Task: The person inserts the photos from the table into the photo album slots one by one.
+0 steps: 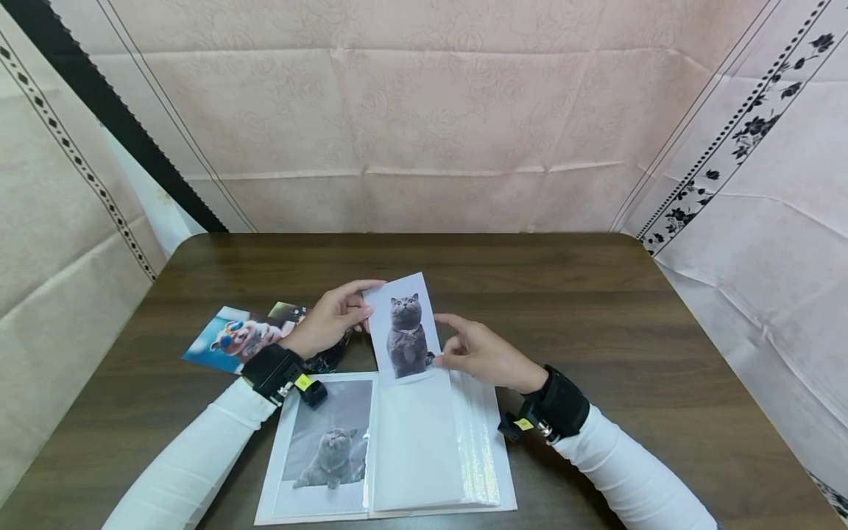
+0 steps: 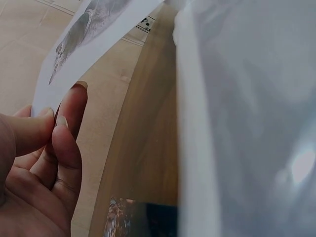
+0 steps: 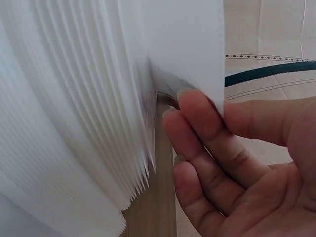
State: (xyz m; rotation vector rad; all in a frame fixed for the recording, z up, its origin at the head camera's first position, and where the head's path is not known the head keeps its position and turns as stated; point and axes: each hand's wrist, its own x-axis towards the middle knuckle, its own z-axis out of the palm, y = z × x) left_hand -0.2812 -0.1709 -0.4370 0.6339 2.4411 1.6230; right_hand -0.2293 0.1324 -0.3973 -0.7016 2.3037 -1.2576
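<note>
In the head view my left hand (image 1: 336, 313) pinches the upper left edge of a photo (image 1: 405, 335) of a grey cat, between thumb and fingers. The photo stands at a slight tilt, its lower end at the top of a clear sleeve (image 1: 416, 449) in an open photo album (image 1: 310, 504). My right hand (image 1: 486, 353) is at the photo's lower right. In the right wrist view its thumb and fingers pinch the corner of a white sheet (image 3: 185, 34) beside the fanned album pages (image 3: 89, 89), seemingly the sleeve. The photo's bottom edge is hard to make out.
Another grey cat photo (image 1: 334, 453) fills the album's left page. Loose pictures, among them a blue one (image 1: 221, 331) with an animal in goggles, lie on the brown table (image 1: 563, 294) left of the album. A patterned cloth (image 1: 450, 132) hangs behind the table.
</note>
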